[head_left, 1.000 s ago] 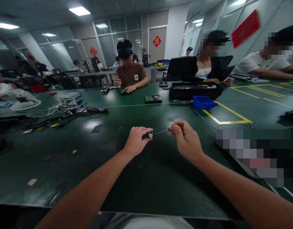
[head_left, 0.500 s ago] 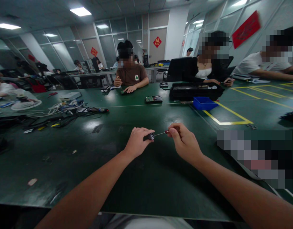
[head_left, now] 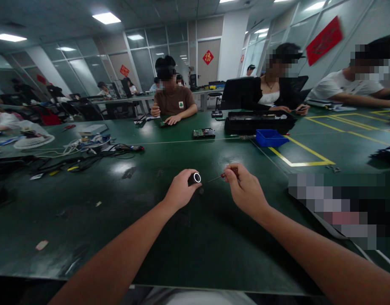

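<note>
My left hand (head_left: pixel 181 189) is wrapped round a short black cylinder (head_left: pixel 195 178), whose open end shows a bright ring and faces right. A small dark round piece (head_left: pixel 201 191) shows just below that end; whether it rests on the table or is in the air, I cannot tell. My right hand (head_left: pixel 244 183) pinches a screwdriver by its red handle (head_left: pixel 223 175). The thin metal shaft (head_left: pixel 215 178) points left, its tip a little apart from the cylinder.
On the green table (head_left: pixel 169 262), a blue tray (head_left: pixel 271 138) and a long black case (head_left: pixel 261 122) stand back right. A circuit board device (head_left: pixel 203 133) lies at the back middle, tangled cables (head_left: pixel 87 154) at left. People sit opposite and at right.
The screwdriver tip has come away from the cylinder. The cylinder's end now shows a clean bright ring, and a small dark round piece has appeared below it.
</note>
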Tool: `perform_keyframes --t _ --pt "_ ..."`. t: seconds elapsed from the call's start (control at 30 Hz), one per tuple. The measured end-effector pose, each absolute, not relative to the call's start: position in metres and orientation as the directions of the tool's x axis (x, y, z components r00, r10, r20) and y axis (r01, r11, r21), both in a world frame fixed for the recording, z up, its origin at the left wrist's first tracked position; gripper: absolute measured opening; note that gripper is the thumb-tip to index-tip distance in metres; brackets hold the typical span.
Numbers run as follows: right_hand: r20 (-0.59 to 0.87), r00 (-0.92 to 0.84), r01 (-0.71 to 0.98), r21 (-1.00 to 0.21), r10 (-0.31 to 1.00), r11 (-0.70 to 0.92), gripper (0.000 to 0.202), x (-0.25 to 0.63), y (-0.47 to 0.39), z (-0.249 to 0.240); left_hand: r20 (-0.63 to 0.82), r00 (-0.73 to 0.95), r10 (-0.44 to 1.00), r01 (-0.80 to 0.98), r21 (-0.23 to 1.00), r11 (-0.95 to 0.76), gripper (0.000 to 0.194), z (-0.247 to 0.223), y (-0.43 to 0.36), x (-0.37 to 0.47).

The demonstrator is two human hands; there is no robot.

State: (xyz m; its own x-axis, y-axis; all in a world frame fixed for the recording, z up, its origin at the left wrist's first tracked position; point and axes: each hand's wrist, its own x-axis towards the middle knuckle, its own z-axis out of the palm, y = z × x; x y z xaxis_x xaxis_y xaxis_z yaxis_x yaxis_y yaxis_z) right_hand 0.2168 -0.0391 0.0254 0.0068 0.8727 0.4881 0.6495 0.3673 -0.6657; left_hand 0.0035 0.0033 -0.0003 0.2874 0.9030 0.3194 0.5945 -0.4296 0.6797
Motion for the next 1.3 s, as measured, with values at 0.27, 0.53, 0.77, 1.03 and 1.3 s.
perform_keyframes --t 0.27,0.53,0.77,1.03,1.3 --pt "0.486 -0.002 0.631 -0.678 0.874 0.378 0.02 0.217 -0.039 0.024 0.326 0.302 0.896 0.616 0.651 -0.444 0.033 0.01 -0.002 0.002" --pt "0.493 -0.004 0.618 -0.682 0.87 0.39 0.02 0.217 -0.04 0.024 0.18 0.441 0.879 0.749 0.467 -0.471 0.023 0.009 -0.001 -0.002" --pt "0.493 0.007 0.618 -0.686 0.87 0.384 0.02 0.217 -0.041 0.024 0.13 0.465 0.876 0.823 0.3 -0.482 0.036 0.001 -0.003 0.007" --pt "0.491 -0.002 0.624 -0.68 0.871 0.385 0.02 0.218 -0.041 0.024 0.144 0.486 0.862 0.778 0.378 -0.501 0.026 0.005 -0.003 0.011" --pt "0.505 0.001 0.608 -0.685 0.863 0.401 0.019 0.219 -0.039 0.025 0.093 0.157 0.983 0.123 0.986 -0.113 0.031 0.014 0.016 -0.011"
